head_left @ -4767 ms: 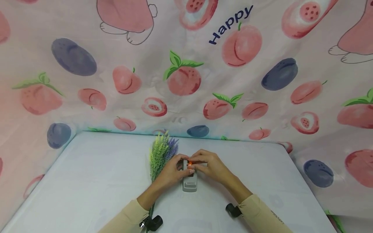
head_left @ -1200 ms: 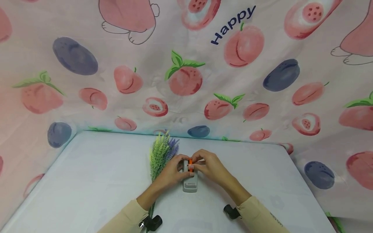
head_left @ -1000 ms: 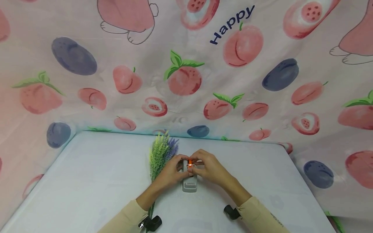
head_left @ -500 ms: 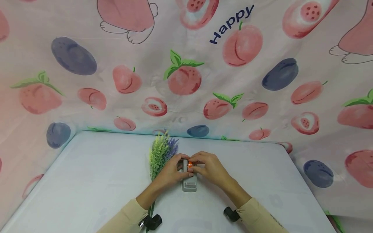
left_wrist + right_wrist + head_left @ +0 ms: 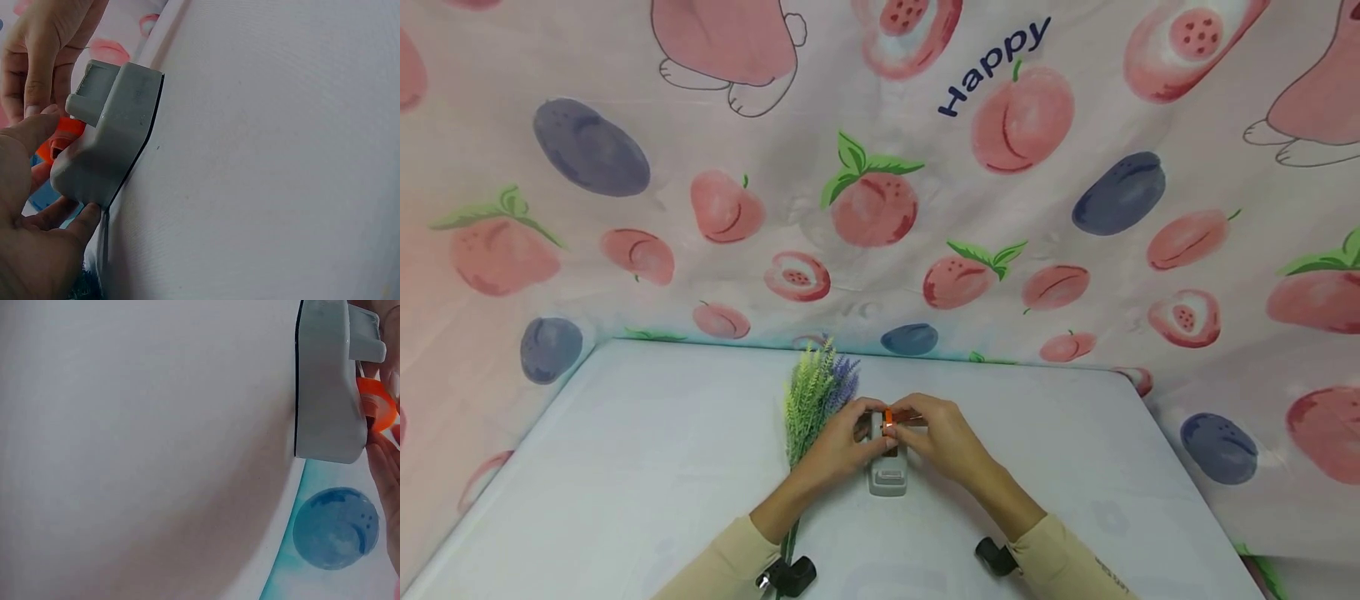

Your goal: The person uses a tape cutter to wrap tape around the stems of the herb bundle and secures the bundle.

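A grey tape dispenser (image 5: 888, 478) stands on the white table in the middle of the head view. In it sits an orange ring-shaped tape core (image 5: 382, 407), largely covered by fingers. My left hand (image 5: 844, 437) holds the dispenser from the left; in the left wrist view its fingertips (image 5: 90, 215) rest against the grey body and its thumb reaches over beside the orange core. From the right, my right hand (image 5: 951, 440) pinches the orange core between thumb and forefinger. Most of the right hand lies outside the right wrist view.
A bunch of artificial lavender (image 5: 808, 396), yellow-green and purple, lies just left of the dispenser, its stems passing under the left forearm. Black wrist cameras (image 5: 995, 557) sit at both sleeves. A fruit-print cloth (image 5: 880, 208) hangs behind the table (image 5: 1060, 450).
The right hand's fingers have shifted slightly on the orange core, which shows as a narrower strip than half a second ago. The left hand and the dispenser stay in place.
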Action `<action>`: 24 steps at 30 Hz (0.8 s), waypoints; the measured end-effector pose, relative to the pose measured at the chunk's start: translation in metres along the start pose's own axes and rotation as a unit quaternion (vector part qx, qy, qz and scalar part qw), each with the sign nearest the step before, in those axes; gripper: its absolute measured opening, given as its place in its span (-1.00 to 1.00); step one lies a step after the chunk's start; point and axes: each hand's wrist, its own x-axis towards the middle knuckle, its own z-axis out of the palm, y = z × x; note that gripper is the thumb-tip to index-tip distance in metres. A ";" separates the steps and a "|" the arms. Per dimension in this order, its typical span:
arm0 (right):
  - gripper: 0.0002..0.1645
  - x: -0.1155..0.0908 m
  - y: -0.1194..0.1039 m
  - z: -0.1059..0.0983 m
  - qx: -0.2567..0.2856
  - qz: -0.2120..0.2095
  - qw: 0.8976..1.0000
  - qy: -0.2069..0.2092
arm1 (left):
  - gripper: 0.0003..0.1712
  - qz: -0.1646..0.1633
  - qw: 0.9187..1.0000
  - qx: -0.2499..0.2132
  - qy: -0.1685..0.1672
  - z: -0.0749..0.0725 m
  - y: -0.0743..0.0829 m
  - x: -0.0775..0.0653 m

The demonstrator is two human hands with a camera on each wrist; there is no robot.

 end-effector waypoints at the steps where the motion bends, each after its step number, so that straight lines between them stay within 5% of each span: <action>1: -0.75 0.000 0.000 0.000 0.006 0.003 1.000 -0.005 | -0.50 -0.001 1.000 0.001 0.000 0.000 0.000 0.000; 8: -0.73 0.003 0.000 -0.003 0.011 0.001 1.000 -0.020 | -0.43 -0.006 1.000 0.008 -0.013 -0.002 0.002 0.001; 18: -0.79 0.001 0.003 -0.005 -0.046 -0.093 0.995 0.014 | -0.36 -0.015 1.000 -0.008 -0.017 -0.002 0.001 0.001; 24: -0.76 0.000 0.003 -0.006 -0.053 -0.086 0.995 0.001 | -0.39 0.006 0.999 0.044 -0.011 -0.002 0.003 0.004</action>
